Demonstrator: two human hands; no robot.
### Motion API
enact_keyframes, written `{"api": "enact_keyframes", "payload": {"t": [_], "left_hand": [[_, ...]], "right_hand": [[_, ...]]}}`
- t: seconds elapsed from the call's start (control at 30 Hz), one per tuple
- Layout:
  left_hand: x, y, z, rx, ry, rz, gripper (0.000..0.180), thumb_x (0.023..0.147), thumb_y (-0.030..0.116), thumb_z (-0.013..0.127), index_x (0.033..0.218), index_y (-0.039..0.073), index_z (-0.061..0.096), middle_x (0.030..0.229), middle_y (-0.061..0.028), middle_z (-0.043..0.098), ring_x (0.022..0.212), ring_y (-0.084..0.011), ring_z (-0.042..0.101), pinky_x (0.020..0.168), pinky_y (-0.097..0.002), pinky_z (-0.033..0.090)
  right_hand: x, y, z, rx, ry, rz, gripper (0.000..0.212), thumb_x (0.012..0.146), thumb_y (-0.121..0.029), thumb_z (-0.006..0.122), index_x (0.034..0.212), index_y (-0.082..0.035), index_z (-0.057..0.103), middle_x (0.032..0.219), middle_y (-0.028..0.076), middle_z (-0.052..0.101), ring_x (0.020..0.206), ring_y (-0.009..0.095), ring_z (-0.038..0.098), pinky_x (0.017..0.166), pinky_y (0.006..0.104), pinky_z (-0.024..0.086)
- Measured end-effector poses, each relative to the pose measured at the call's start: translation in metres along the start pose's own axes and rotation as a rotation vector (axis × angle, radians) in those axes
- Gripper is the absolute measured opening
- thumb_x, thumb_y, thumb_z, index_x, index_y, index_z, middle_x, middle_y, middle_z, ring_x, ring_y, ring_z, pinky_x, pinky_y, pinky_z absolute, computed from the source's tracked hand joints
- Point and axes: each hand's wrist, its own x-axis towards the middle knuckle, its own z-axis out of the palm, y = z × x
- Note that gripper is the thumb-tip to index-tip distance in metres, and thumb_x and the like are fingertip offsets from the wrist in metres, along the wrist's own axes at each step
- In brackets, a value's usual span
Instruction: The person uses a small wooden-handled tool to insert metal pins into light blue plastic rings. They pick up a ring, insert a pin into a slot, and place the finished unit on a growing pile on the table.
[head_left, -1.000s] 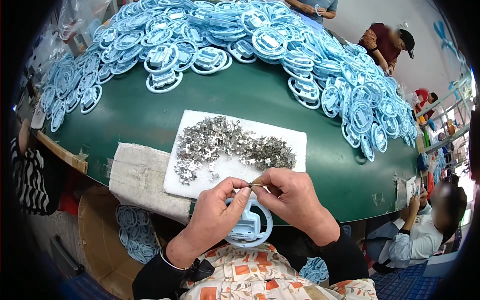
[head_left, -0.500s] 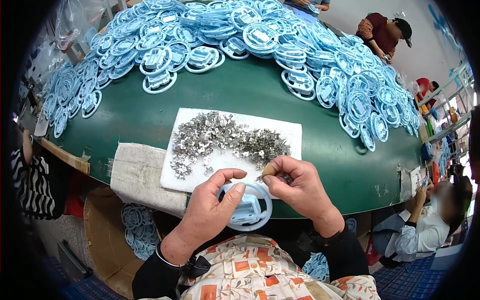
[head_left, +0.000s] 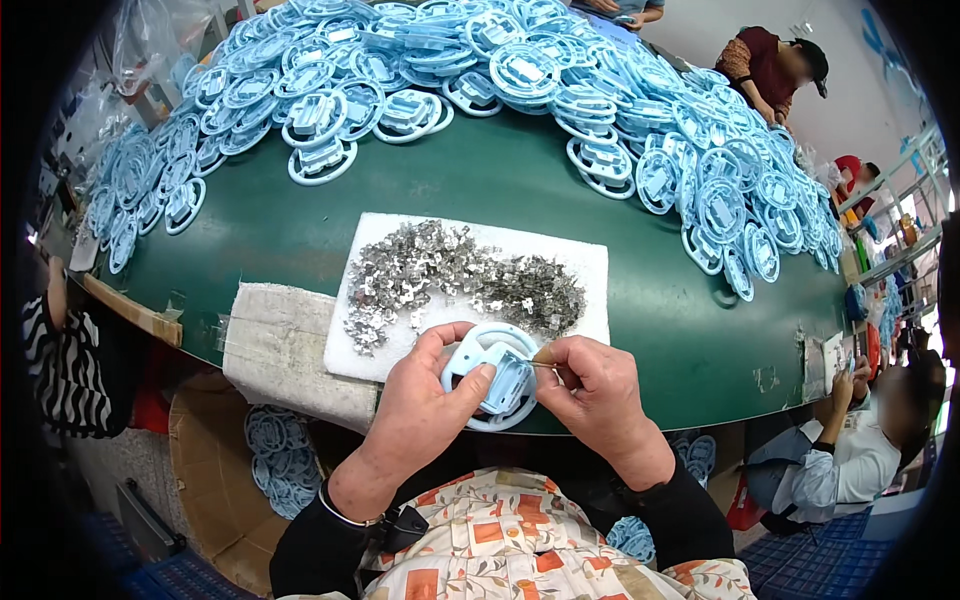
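My left hand [head_left: 422,396] grips a light blue plastic ring part [head_left: 492,376], shaped like a toy steering wheel with a boxy compartment in its middle. The thumb presses on its face, and the part is tilted up. From the right, my right hand [head_left: 598,392] is closed in a pinch on a small metal piece [head_left: 545,364]. That piece reaches the edge of the central compartment. Just beyond both hands, a heap of small shiny metal clips [head_left: 430,270] is spread over a white foam board [head_left: 590,335].
A big pile of similar blue ring parts [head_left: 525,70] covers the far side of the green table [head_left: 450,185]. A worn pale pad [head_left: 280,340] lies left of the foam. Below stands a cardboard box [head_left: 215,470] beside more blue parts. Other people sit around.
My left hand has raised the blue part and tipped it toward the foam board. My right hand has come away from the clips and brought the metal piece to the part's middle.
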Motion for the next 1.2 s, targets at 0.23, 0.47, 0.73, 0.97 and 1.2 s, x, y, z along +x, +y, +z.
{"api": "enact_keyframes", "payload": {"t": [0.23,0.47,0.73,0.97,1.2], "left_hand": [[0.001,-0.008,0.0,-0.009,0.05,0.042,0.048,0.098,0.01,0.067,0.137,-0.01,0.047,0.114,-0.0183,0.072,0.101,-0.0148,0.069,0.085,-0.0292,0.057],[0.003,-0.011,-0.002,0.075,0.033,0.058,0.049,0.098,0.008,0.067,0.138,-0.01,0.045,0.115,-0.017,0.071,0.102,-0.0141,0.068,0.085,-0.0274,0.057],[0.003,-0.01,-0.003,0.101,0.018,0.029,0.048,0.099,0.005,0.066,0.139,-0.009,0.044,0.119,-0.0172,0.069,0.105,-0.0137,0.067,0.087,-0.0267,0.057],[-0.002,-0.003,-0.004,-0.261,-0.036,0.001,0.051,0.098,0.005,0.065,0.141,-0.007,0.041,0.124,-0.0178,0.066,0.111,-0.0153,0.065,0.093,-0.0289,0.055],[-0.012,0.009,-0.008,-0.075,-0.143,0.034,0.059,0.097,0.005,0.066,0.148,-0.003,0.038,0.124,-0.0127,0.06,0.115,-0.0137,0.061,0.097,-0.0283,0.052]], "right_hand": [[0.003,-0.002,0.005,-0.116,-0.028,-0.021,0.013,0.079,-0.005,0.075,0.088,-0.006,0.066,0.075,0.008,0.067,0.063,0.025,0.067,0.056,0.0354,0.053],[0.008,-0.008,0.008,-0.217,-0.029,-0.068,0.015,0.076,-0.002,0.076,0.087,-0.006,0.066,0.069,0.006,0.064,0.053,0.018,0.061,0.051,0.0313,0.049],[0.007,-0.018,-0.006,-0.155,-0.127,0.163,0.014,0.085,-0.007,0.074,0.097,-0.008,0.066,0.076,0.01,0.068,0.063,0.025,0.068,0.057,0.0338,0.053],[-0.004,-0.006,0.004,0.197,0.011,0.261,0.019,0.093,-0.011,0.072,0.108,-0.001,0.067,0.083,0.006,0.066,0.064,0.011,0.062,0.056,0.0269,0.05],[-0.006,-0.007,-0.006,0.774,-0.288,0.669,0.024,0.103,-0.017,0.063,0.122,-0.002,0.062,0.083,-0.005,0.062,0.062,0.0,0.049,0.053,0.0175,0.038]]}}
